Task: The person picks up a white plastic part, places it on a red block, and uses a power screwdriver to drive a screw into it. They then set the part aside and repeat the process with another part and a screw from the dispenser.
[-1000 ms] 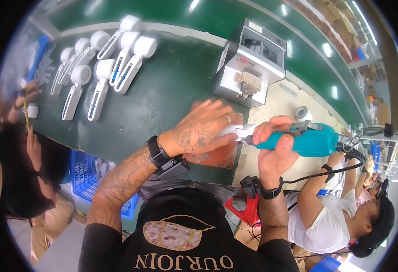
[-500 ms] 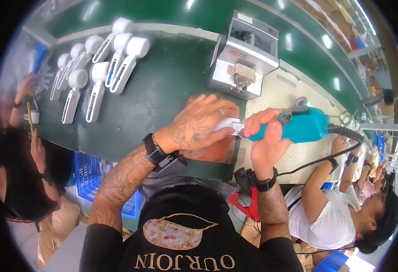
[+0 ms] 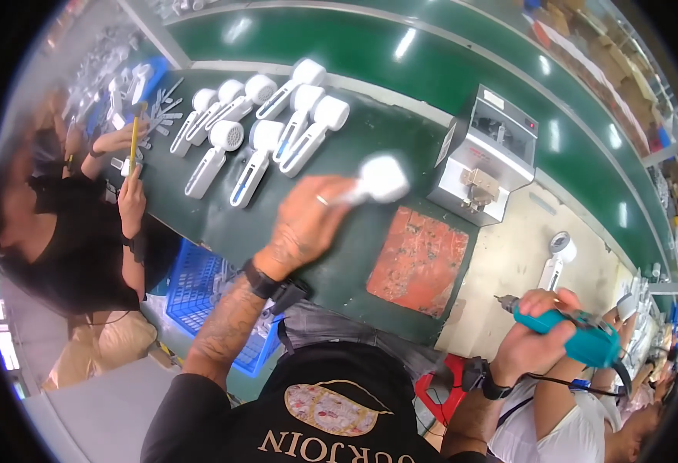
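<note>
In my left hand (image 3: 302, 225) is a white handheld shower head (image 3: 384, 179), gripped by its handle and blurred by motion. It is raised over the green table, beyond the red mat. My right hand (image 3: 536, 343) is wrapped around a teal electric screwdriver (image 3: 592, 341), whose bit points left over the pale board. Several finished-looking white shower heads (image 3: 310, 143) lie in slanted rows at the far left of the table, some with blue showing in the handle slot. Another shower head (image 3: 560, 251) rests on the pale board, beyond the screwdriver.
A worn red mat (image 3: 418, 261) lies before me. A grey metal machine (image 3: 484, 158) stands behind it. Below the table's left edge is a blue crate (image 3: 192, 297). A co-worker's hand (image 3: 130, 202) holds a yellow tool at the left; a person in white (image 3: 559, 417) sits at the right.
My hands have parted: the left carries the shower head away from the screwdriver, and the right has drawn the screwdriver right and nearer. The view has turned, uncovering the red mat.
</note>
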The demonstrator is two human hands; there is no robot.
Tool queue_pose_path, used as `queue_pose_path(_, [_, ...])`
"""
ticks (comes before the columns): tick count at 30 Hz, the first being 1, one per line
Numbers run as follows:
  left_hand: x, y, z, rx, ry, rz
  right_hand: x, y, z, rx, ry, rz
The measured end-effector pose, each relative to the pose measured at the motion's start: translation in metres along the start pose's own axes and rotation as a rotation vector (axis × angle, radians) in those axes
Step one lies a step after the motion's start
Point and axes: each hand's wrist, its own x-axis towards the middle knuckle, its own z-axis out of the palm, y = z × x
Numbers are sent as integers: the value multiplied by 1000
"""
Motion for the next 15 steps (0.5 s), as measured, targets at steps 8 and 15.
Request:
queue_pose_path(8, [24, -7, -31, 255, 0, -72, 2, 39, 9, -128, -33, 196])
queue_pose_path(15, [93, 48, 52, -596, -120, -94, 5, 40, -6, -269, 84, 235])
